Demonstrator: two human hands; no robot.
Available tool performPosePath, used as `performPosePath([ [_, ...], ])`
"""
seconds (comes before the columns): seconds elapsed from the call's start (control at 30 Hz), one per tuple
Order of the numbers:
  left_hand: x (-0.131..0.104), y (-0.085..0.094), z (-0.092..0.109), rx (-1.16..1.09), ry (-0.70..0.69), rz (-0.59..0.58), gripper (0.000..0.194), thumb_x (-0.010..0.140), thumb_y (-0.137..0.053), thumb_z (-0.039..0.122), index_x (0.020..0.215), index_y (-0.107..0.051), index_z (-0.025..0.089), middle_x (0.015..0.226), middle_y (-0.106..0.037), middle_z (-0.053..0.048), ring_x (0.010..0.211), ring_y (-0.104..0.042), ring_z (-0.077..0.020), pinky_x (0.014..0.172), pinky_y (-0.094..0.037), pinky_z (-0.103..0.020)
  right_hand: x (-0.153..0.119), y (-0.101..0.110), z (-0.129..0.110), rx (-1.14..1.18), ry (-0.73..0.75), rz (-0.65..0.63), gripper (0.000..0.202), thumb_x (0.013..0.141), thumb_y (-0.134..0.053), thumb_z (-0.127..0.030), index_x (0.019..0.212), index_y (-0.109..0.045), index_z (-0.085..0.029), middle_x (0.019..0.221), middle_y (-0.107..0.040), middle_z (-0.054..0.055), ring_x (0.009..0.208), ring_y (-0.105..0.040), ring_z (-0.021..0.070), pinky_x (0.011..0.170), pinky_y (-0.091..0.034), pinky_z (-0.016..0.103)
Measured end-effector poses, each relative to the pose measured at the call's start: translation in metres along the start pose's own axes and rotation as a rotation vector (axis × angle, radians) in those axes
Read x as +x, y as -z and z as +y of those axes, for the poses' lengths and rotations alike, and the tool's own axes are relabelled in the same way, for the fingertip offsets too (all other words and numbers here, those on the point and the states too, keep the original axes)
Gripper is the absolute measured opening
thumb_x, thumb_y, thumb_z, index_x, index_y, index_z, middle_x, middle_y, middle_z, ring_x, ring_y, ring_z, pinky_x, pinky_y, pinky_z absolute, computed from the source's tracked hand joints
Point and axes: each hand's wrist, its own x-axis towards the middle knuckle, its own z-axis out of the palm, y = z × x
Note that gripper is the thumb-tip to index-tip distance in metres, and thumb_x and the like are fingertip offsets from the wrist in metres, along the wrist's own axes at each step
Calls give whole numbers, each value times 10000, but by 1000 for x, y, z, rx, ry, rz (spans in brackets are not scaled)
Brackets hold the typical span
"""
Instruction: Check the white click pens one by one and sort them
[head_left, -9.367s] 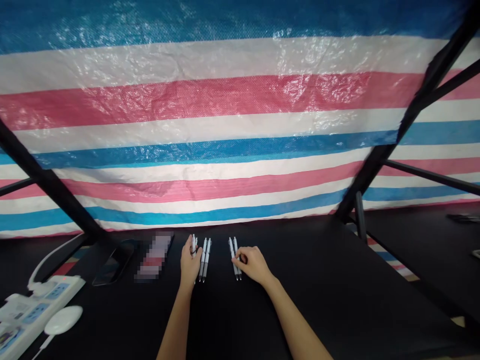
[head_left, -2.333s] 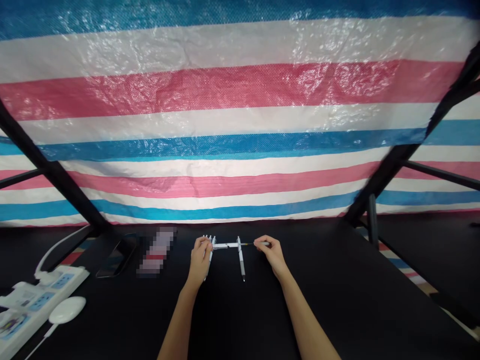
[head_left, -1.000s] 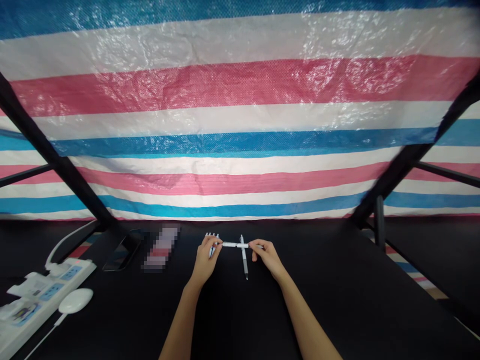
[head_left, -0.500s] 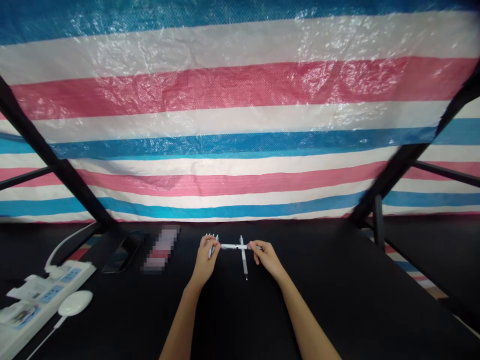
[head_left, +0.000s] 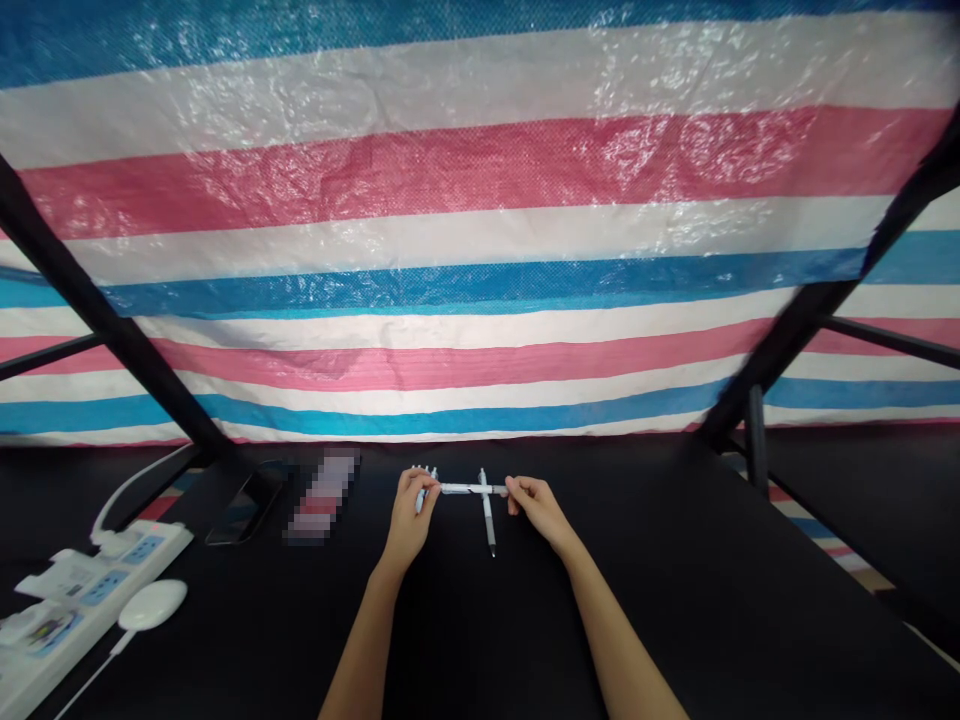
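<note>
Between my two hands a white pen [head_left: 471, 489] is held level, left to right. The fingertips of my left hand [head_left: 413, 510] pinch its left end. My right hand [head_left: 537, 508] is closed on its grey right end. Below the held pen, a second white pen [head_left: 489, 522] with a grey grip lies on the black table, its dark tip toward me; the held pen crosses over its upper part. Several more white pens [head_left: 434, 474] lie at my left hand, mostly hidden behind its fingers.
On the left lie a black phone [head_left: 246, 505] and a blurred-out flat item [head_left: 322, 497]. A white power strip [head_left: 142, 585] with plugs and a round white charger [head_left: 153, 604] on a cable sit nearer. Striped sheeting [head_left: 465, 370] hangs behind the black table [head_left: 480, 640], between dark frame bars [head_left: 161, 385].
My right hand has shifted slightly to the right along the held pen, so more of its right end shows. My left hand stays nearly in place.
</note>
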Motion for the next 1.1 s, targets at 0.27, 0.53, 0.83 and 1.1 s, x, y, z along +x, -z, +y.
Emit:
performPosePath([
  [0.27,0,2,1,-9,5,37,179,861,-469,311,788,-586,197,938,-512,-55,919,-553,-177,851,-454,-328,1,3,-2,129,-12,18,426,631,-708,-526,847,-615,-171,660,-623,12,544,-514,123,557,-411,266],
  [0.53,0,2,2,-14,9,31,191,856,-472,327,781,-592,199,945,-516,-60,928,-554,-186,856,-458,-345,-1,1,4,28,4,-2,447,732,-623,-528,992,-609,-165,635,-617,4,501,-490,111,521,-390,251],
  [0.83,0,2,1,-2,6,36,203,853,-479,339,779,-604,196,950,-518,-62,923,-562,-187,842,-470,-345,0,2,1,49,-4,-13,382,718,-628,-549,766,-597,-171,635,-642,27,512,-509,121,528,-397,263],
  [1.1,1,3,3,-19,40,87,236,846,-477,380,779,-611,198,951,-528,-68,887,-572,-185,760,-492,-317,2,3,3,89,12,45,445,648,-692,-537,900,-625,-176,627,-624,7,508,-515,125,506,-410,263],
])
